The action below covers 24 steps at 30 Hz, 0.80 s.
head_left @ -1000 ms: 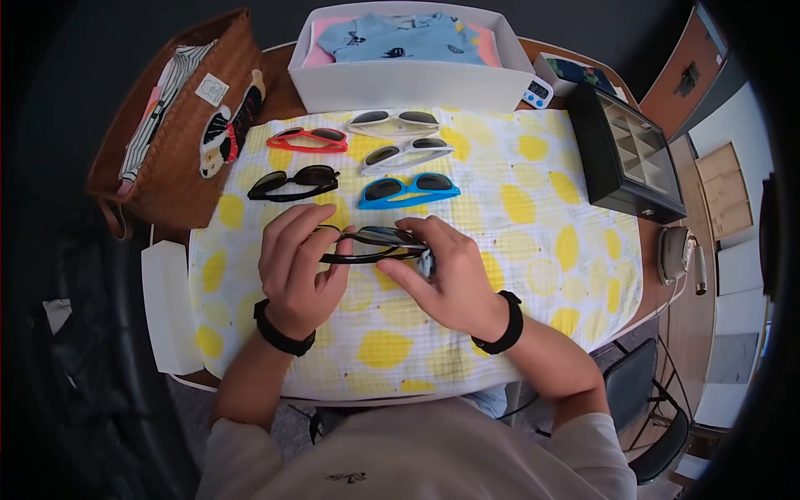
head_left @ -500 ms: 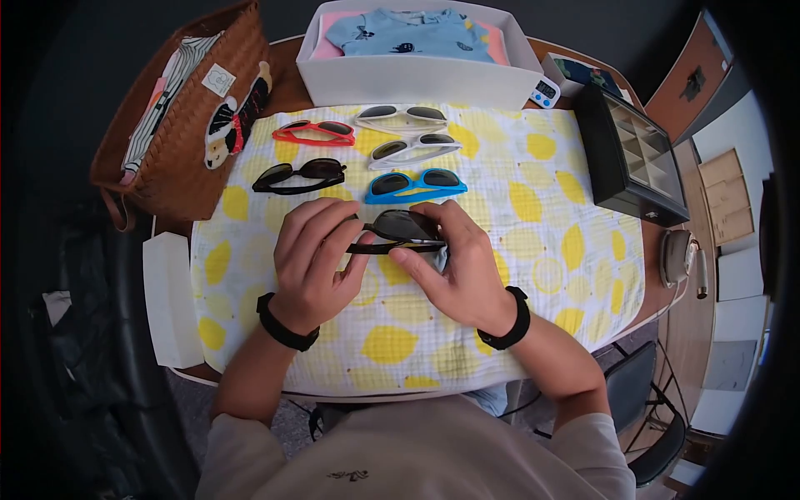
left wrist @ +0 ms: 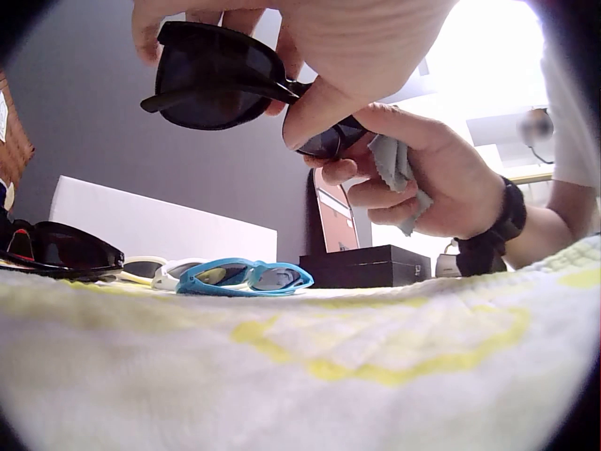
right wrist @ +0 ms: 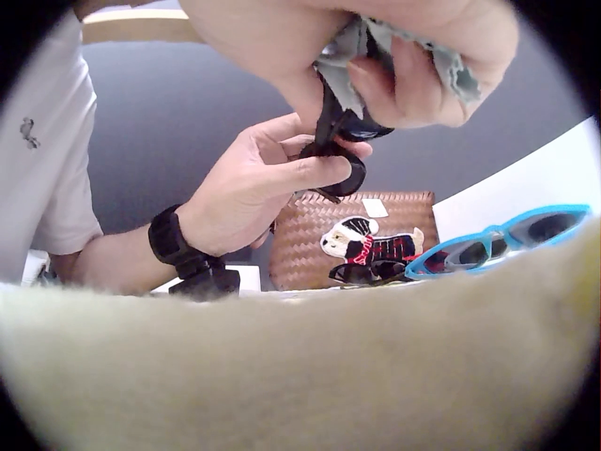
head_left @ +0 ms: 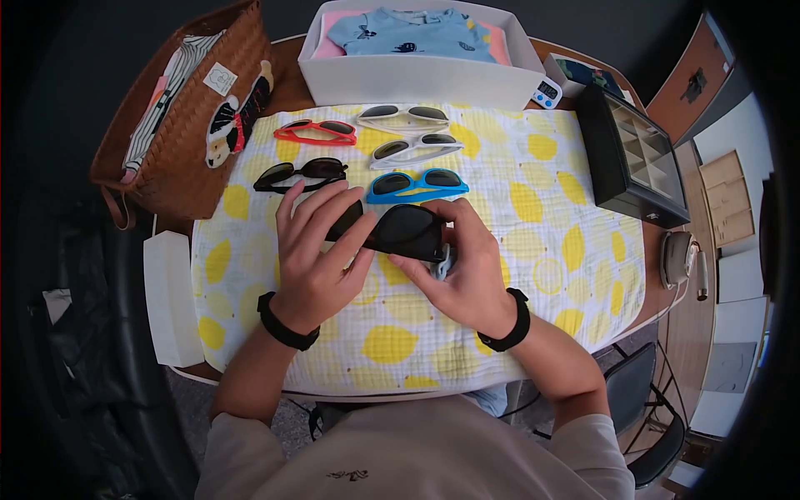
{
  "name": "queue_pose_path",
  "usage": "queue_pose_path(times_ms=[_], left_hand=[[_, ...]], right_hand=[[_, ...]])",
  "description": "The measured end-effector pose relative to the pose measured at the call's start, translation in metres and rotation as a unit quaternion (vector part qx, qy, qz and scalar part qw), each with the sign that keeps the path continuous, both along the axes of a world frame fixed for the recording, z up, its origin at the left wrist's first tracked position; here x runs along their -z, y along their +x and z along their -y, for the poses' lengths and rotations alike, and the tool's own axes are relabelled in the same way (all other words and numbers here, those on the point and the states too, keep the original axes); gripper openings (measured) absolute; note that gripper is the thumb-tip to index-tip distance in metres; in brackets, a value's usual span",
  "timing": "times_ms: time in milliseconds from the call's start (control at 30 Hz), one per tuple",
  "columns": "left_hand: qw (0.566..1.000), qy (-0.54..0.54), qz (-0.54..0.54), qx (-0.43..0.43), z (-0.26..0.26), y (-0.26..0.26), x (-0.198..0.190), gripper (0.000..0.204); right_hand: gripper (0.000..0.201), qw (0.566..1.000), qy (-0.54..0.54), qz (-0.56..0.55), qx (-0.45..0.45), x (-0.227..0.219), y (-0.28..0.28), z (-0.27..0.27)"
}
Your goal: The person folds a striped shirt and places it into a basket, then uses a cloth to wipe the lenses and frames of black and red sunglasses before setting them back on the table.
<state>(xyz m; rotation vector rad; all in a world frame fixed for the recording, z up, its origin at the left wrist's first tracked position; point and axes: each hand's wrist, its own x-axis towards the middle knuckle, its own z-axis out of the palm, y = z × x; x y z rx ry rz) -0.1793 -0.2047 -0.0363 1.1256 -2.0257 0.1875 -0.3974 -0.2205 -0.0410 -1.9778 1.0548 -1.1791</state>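
Observation:
A pair of black sunglasses (head_left: pixel 406 232) is held up over the lemon-print cloth, lens fronts toward the head camera. My left hand (head_left: pixel 321 258) pinches it near the bridge, thumb against the frame and the other fingers spread over one lens. At the other lens, my right hand (head_left: pixel 468 275) grips the frame through a small grey cloth (left wrist: pixel 399 174), which is bunched between the fingers and hangs below them in the left wrist view. Just beyond the hands lie blue sunglasses (head_left: pixel 417 188) and another black pair (head_left: pixel 300 173).
Red sunglasses (head_left: pixel 315 132) and two white pairs lie farther back. A white box (head_left: pixel 421 81) of folded clothes stands behind, a woven basket (head_left: pixel 179 162) at left, a black compartment case (head_left: pixel 629 158) at right. A white box (head_left: pixel 171 300) sits at the left edge.
The black sunglasses have tipped up from edge-on, so the lens fronts now face the head camera. My left fingers have spread and shifted along the frame; the right hand keeps its grip.

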Motion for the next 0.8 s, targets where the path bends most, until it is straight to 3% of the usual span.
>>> queue_pose_path(times_ms=[800], left_hand=[[0.999, 0.009, -0.013, 0.029, 0.0009, 0.0027, 0.0036, 0.034]], right_hand=[[0.067, 1.000, -0.019, -0.009, 0.006, 0.0031, 0.0001, 0.0003]])
